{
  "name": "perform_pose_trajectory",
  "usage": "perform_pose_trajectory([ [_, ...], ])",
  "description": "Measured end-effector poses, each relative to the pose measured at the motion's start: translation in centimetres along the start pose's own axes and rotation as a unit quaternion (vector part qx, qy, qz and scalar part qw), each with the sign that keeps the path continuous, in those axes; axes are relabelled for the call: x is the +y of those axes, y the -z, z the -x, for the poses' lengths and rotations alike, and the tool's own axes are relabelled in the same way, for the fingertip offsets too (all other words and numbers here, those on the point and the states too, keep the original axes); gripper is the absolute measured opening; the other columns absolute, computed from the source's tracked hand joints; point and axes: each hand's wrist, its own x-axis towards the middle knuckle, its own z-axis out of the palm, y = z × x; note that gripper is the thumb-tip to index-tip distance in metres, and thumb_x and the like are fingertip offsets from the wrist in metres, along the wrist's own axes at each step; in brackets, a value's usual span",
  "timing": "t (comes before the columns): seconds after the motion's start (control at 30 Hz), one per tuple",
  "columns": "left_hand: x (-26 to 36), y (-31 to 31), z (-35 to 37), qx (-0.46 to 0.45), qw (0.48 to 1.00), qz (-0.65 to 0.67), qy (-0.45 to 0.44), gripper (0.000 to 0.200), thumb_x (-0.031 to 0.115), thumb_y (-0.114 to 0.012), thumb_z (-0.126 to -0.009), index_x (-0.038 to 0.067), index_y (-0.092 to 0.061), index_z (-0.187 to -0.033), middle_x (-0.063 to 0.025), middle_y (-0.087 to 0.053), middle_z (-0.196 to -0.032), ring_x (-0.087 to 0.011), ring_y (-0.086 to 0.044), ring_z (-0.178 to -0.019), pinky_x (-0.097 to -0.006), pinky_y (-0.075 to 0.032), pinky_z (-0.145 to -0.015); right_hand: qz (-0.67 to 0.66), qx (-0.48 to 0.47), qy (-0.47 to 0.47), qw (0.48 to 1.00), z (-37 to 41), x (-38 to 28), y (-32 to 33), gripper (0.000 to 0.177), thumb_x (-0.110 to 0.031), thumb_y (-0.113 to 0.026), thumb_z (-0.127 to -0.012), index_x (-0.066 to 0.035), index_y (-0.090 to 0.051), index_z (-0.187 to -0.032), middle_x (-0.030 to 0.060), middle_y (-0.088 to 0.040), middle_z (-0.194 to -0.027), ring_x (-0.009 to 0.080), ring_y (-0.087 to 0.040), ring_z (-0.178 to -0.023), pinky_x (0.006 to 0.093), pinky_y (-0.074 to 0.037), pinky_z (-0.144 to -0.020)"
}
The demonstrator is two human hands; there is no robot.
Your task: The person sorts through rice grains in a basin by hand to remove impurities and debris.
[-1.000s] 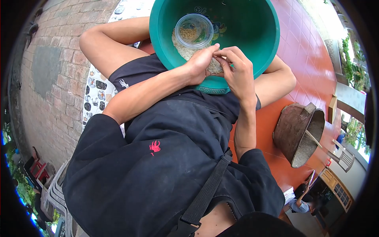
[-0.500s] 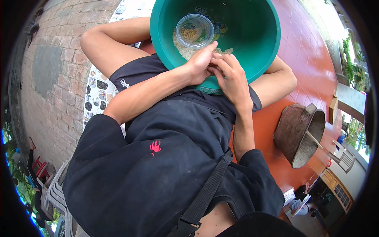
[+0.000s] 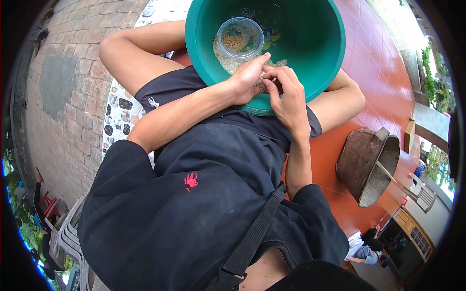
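A green basin (image 3: 315, 48) rests on the person's lap. Inside it, at the left, a clear round plastic cup (image 3: 247, 39) holds some yellowish-brown grains. Pale grains (image 3: 224, 62) lie on the basin floor beside and below the cup. My left hand (image 3: 248, 77) is cupped around a small heap of grains near the basin's near rim. Over that palm, my right hand (image 3: 286, 89) has its thumb and forefinger pinched together at the grains; anything between the fingertips is too small to make out.
A large rusty pot (image 3: 357, 157) lies tipped on the red tiled floor at the right, with a stick in it. Grey chairs (image 3: 73, 237) stand at the lower left. Another person (image 3: 366, 253) is at the lower right, near a doorway.
My right hand's fingers have shifted, and the grains in my left palm now show more. The person in the background at the lower right has changed posture.
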Motion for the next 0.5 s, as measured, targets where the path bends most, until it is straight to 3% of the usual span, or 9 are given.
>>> perform_pose_trajectory([
  [0.03,0.1,-0.2,0.3,0.012,1.000,-0.005,0.001,0.046,0.044,-0.040,-0.104,0.004,-0.061,-0.098,-0.0054,-0.061,-0.092,-0.0137,-0.056,-0.082,-0.0302,-0.045,-0.076,-0.068,-0.009,-0.060,0.996,0.1,-0.2,0.2,0.009,0.000,-0.067,-0.089,0.001,-0.064,-0.097,0.0067,-0.065,-0.093,0.0149,-0.062,-0.082,0.0262,-0.050,-0.072],
  [0.07,0.2,-0.4,0.4,0.024,1.000,-0.010,0.001,0.042,0.044,-0.042,-0.103,0.006,-0.060,-0.099,-0.0027,-0.061,-0.090,-0.0114,-0.054,-0.081,-0.0293,-0.044,-0.074,-0.067,-0.009,-0.060,0.996,0.2,0.0,0.3,0.009,0.000,-0.067,-0.089,0.001,-0.064,-0.097,0.0067,-0.065,-0.093,0.0149,-0.062,-0.082,0.0262,-0.050,-0.072],
  [0.1,0.1,-0.1,0.2,0.024,1.000,-0.010,0.002,0.042,0.044,-0.042,-0.103,0.006,-0.060,-0.099,-0.0027,-0.061,-0.090,-0.0114,-0.054,-0.081,-0.0293,-0.044,-0.074,-0.148,-0.010,-0.077,0.986,0.3,0.4,0.4,0.009,-0.001,-0.065,-0.091,0.002,-0.063,-0.099,0.0077,-0.068,-0.098,0.0130,-0.064,-0.084,0.0257,-0.051,-0.073],
  [0.17,-0.3,0.6,-0.6,-0.004,1.000,-0.013,0.011,0.045,0.044,-0.040,-0.104,0.004,-0.061,-0.099,-0.0059,-0.063,-0.094,-0.0136,-0.059,-0.084,-0.0314,-0.049,-0.077,-0.274,-0.012,-0.111,0.955,0.5,0.7,0.8,0.010,-0.004,-0.064,-0.094,0.003,-0.062,-0.101,0.0098,-0.071,-0.108,0.0094,-0.065,-0.092,0.0234,-0.052,-0.077],
  [0.27,-0.6,0.9,-1.2,-0.022,1.000,0.007,-0.001,0.047,0.043,-0.039,-0.104,0.001,-0.061,-0.098,-0.0099,-0.065,-0.097,-0.0161,-0.064,-0.086,-0.0348,-0.054,-0.079,-0.378,-0.007,-0.145,0.914,0.5,1.3,1.0,0.012,-0.004,-0.065,-0.094,0.003,-0.064,-0.102,0.0106,-0.071,-0.110,0.0104,-0.065,-0.091,0.0235,-0.053,-0.076],
  [0.4,-0.6,0.9,-1.2,-0.022,1.000,-0.001,-0.006,0.048,0.041,-0.038,-0.105,-0.001,-0.061,-0.100,-0.0111,-0.066,-0.095,-0.0178,-0.066,-0.086,-0.0370,-0.057,-0.081,-0.423,-0.009,-0.188,0.886,0.3,1.4,1.5,0.012,-0.005,-0.066,-0.093,0.003,-0.065,-0.102,0.0114,-0.071,-0.110,0.0101,-0.065,-0.091,0.0237,-0.055,-0.077],
  [0.5,-0.4,0.6,-0.8,-0.051,0.998,0.022,-0.011,0.049,0.040,-0.035,-0.106,-0.004,-0.055,-0.109,-0.0168,-0.065,-0.101,-0.0262,-0.069,-0.089,-0.0386,-0.060,-0.076,-0.474,-0.013,-0.217,0.853,0.2,1.2,1.7,0.011,-0.003,-0.066,-0.092,0.003,-0.066,-0.101,0.0107,-0.070,-0.106,0.0102,-0.065,-0.091,0.0236,-0.056,-0.078],
])
